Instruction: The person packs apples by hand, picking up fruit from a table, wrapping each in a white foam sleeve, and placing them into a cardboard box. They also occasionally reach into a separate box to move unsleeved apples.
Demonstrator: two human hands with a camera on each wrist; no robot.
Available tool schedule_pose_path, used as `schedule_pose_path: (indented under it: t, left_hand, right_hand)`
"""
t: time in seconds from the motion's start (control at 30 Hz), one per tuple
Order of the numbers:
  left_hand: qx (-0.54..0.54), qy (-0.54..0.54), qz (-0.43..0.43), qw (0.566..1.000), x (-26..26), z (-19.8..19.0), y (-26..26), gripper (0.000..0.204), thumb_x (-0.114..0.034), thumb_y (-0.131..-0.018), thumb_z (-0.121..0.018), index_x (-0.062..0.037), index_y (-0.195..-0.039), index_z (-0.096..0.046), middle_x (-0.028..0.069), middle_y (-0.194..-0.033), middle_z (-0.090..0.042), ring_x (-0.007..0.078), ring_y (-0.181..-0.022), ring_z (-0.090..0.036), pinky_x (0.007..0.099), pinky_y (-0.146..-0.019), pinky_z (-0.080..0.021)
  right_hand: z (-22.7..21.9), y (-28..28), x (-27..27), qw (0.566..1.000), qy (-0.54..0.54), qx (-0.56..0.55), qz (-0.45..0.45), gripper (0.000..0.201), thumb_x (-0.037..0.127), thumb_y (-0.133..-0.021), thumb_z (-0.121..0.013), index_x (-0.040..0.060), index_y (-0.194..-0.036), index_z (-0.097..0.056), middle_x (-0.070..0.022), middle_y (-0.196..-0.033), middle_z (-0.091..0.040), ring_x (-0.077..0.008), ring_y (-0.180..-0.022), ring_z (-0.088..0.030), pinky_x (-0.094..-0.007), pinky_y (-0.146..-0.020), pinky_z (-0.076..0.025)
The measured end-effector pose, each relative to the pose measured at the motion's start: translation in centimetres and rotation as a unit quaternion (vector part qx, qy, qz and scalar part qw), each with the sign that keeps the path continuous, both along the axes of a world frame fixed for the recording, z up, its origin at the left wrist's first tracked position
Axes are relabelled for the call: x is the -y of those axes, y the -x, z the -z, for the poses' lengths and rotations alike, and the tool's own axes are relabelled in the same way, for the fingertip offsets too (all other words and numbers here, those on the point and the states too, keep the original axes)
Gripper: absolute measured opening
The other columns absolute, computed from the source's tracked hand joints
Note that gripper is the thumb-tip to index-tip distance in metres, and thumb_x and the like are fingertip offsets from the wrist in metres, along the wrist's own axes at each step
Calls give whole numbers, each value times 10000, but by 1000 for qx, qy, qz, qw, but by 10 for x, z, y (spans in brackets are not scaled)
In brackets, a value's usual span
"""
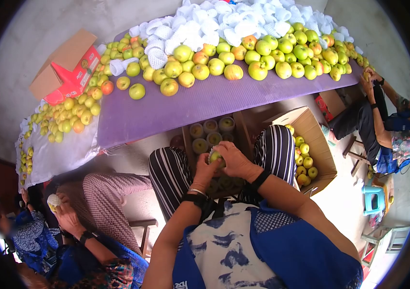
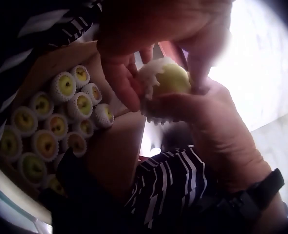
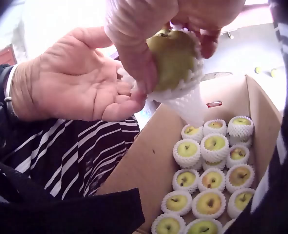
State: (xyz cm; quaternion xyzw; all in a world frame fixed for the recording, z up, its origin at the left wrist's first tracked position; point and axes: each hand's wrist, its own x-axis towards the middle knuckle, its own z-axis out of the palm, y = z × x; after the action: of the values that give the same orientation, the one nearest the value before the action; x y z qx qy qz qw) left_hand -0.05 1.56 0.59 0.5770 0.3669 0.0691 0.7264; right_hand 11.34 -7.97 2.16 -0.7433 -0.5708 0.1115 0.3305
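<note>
A green-yellow apple point(image 1: 216, 156) is partly inside a white foam net point(image 3: 185, 92), between both hands above the open box. From above, my right hand point(image 1: 236, 161) grips the apple point(image 3: 172, 61), its thumb pressed to the side in the right wrist view. My left hand point(image 1: 205, 172), palm up with curled fingers point(image 3: 119, 105), holds the edge of the net. The left wrist view shows the apple point(image 2: 172, 80) bare on one side, with my left hand point(image 2: 168, 24) over it and my right hand point(image 2: 222, 126) below.
Netted apples fill a cardboard box point(image 3: 139, 161) between the knees. Loose apples point(image 1: 258, 71) and a heap of white nets point(image 1: 200, 24) lie on the purple table point(image 1: 166, 115). Another carton point(image 1: 318, 144) holds apples at the right. People sit at both sides.
</note>
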Motion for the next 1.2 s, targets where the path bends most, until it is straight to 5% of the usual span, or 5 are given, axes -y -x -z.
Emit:
schedule_pose_path:
  t: [0.13, 0.53, 0.73, 1.07, 1.2]
  left_hand:
    - [29, 82, -55, 995, -2, -4, 1, 398, -144, -774, -568, -24, -1100, -374, 107, -1014, -485, 218, -931, -518, 377, -689, -503]
    - [184, 237, -100, 949, -5, 7, 1, 406, -116, -773, -534, -87, -1138, -358, 97, -1137, -464, 251, -1029, -489, 447, -828, -426]
    - [218, 245, -98, 939, -2, 12, 0, 436, -60, -758, -550, -107, -1147, -359, 92, -1138, -469, 253, -1040, -485, 451, -861, -400]
    - [225, 208, -128, 943, -2, 15, -1, 423, -8, -775, -504, -91, -1158, -342, 109, -1143, -454, 253, -1034, -483, 431, -869, -409]
    - [217, 168, -133, 952, 1, -5, 0, 427, -14, -792, -485, -97, -1179, -326, 114, -1167, -432, 254, -1044, -476, 435, -848, -428]
  right_hand:
    - [-9, -5, 0, 949, -79, -289, 104, 565, 69, -598, -682, 39, -1113, -452, -182, -1048, -487, -299, -986, -502, -334, -820, -441]
    - [16, -16, 1, 766, -19, -613, 192, 191, 11, -731, -568, 5, -919, -536, -59, -825, -558, -142, -700, -569, -260, -567, -496]
    - [29, -14, -1, 835, -19, -503, 224, 91, -1, -718, -522, 0, -807, -545, -76, -778, -545, -149, -645, -554, -268, -478, -482]
    - [10, -11, 2, 814, -71, -564, 120, 123, 36, -734, -556, 35, -850, -515, -39, -753, -534, -98, -648, -535, -238, -522, -471]
    - [10, -8, 3, 882, -81, -457, 73, 181, 22, -715, -580, 54, -884, -524, -18, -720, -516, -70, -638, -510, -224, -557, -446]
